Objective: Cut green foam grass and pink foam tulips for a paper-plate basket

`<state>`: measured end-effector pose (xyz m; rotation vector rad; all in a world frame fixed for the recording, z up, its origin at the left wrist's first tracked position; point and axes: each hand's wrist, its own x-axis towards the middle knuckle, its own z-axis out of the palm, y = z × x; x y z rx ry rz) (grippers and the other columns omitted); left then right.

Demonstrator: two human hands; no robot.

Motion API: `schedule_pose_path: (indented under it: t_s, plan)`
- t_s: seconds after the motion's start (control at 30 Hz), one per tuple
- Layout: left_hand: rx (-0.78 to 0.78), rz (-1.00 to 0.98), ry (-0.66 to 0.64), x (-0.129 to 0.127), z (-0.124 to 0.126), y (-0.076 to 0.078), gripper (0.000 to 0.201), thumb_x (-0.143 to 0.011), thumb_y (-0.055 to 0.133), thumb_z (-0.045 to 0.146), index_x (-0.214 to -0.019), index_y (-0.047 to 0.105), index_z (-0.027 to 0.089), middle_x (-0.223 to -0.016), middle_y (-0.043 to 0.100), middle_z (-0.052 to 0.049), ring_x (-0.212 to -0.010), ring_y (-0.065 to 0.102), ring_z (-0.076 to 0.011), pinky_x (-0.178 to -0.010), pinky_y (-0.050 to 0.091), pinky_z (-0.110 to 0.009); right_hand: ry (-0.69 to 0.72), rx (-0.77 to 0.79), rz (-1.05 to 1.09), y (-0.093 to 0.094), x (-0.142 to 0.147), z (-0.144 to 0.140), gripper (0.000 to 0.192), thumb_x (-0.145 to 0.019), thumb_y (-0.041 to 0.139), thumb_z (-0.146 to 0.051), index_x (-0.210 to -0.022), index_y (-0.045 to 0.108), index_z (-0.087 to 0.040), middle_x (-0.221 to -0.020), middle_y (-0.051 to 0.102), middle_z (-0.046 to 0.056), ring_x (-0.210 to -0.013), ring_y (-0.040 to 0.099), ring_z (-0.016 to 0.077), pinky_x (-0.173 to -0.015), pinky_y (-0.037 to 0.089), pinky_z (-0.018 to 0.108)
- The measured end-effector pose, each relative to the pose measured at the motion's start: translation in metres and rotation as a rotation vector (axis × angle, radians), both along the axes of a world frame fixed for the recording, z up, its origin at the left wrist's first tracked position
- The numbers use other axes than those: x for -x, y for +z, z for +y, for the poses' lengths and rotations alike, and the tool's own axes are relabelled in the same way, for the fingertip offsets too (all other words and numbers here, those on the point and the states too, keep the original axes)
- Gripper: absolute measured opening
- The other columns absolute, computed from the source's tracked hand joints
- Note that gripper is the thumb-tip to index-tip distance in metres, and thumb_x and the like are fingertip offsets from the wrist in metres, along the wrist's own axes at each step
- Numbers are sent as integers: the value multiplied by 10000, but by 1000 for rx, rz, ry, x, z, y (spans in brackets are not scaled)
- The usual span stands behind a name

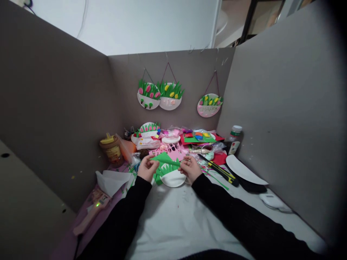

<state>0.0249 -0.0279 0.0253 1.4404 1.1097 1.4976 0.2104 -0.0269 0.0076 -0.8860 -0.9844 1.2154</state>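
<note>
My left hand [146, 167] and my right hand [190, 168] pinch the two ends of a green paper piece [165, 159], held just above the table. Below it lies a white half paper plate [173, 178] with jagged green paper grass along its top edge. Both arms wear black sleeves. What my fingertips press is too small to make out.
Grey cardboard walls enclose the desk; three flower-basket paper plates [159, 95] hang on the back wall. Behind my hands lies craft clutter [176, 141]. A yellow-black cutter [221, 172], a white plate half [244, 169] and a bottle [234, 139] sit right; a jar [110, 148] and glue gun [90, 213] left.
</note>
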Motion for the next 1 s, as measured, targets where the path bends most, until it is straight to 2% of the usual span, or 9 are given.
schedule_pose_path:
  t_s: [0.07,0.13,0.27,0.37,0.47,0.57,0.77,1.0]
  plan:
    - [-5,-67,11,-1,2,0,423,-579,680,330,-925,520,147,-662,542,30,-540,495,-71,-518,399,-188,30,29,77,1,2,-1,449,-549,665,-268,-868,352,-233,-653,504,-80,-537,602,130,-432,421,210]
    - [19,19,-70,-5,-1,-2,377,-530,716,292,-833,557,134,-702,576,3,-602,533,-93,-579,433,-209,80,24,50,-1,6,-4,467,-546,680,-260,-872,346,-232,-656,516,-76,-568,621,149,-458,431,222]
    - [112,160,-175,-15,-10,-2,264,-591,671,333,-719,607,111,-597,591,-14,-512,539,-110,-479,428,-216,169,-55,-82,-10,11,-8,440,-580,673,-266,-880,354,-225,-652,545,-58,-596,621,164,-493,426,240]
    - [178,87,-87,-14,-11,2,274,-610,654,368,-673,579,113,-523,591,-19,-487,567,-137,-401,409,-204,127,-128,-133,-14,9,-5,364,-598,661,-304,-842,405,-219,-760,566,-13,-699,600,165,-547,435,260]
    - [215,-22,4,-10,-7,3,310,-597,665,388,-688,560,110,-493,591,-21,-502,596,-152,-369,390,-182,69,-224,-219,-14,4,-2,232,-644,629,-336,-748,473,-198,-868,563,26,-808,554,167,-680,436,301]
    - [237,-23,-48,-8,-5,2,331,-612,652,410,-675,572,95,-516,617,-48,-482,588,-142,-358,382,-177,82,-285,-303,-11,2,-4,187,-662,617,-331,-664,504,-182,-951,541,51,-907,516,184,-769,407,317]
    - [242,79,-99,-11,-12,7,277,-663,611,368,-627,594,94,-538,659,-66,-344,482,-78,-353,368,-181,116,-262,-381,-8,4,-12,182,-672,606,-346,-658,526,-182,-1051,492,70,-995,479,209,-740,411,296]
    - [265,47,-126,-15,-16,12,230,-653,621,331,-647,582,104,-517,655,-53,-395,539,-106,-345,361,-176,126,-277,-372,-14,3,-7,173,-675,608,-341,-672,535,-184,-1078,496,73,-1050,457,216,-799,388,318]
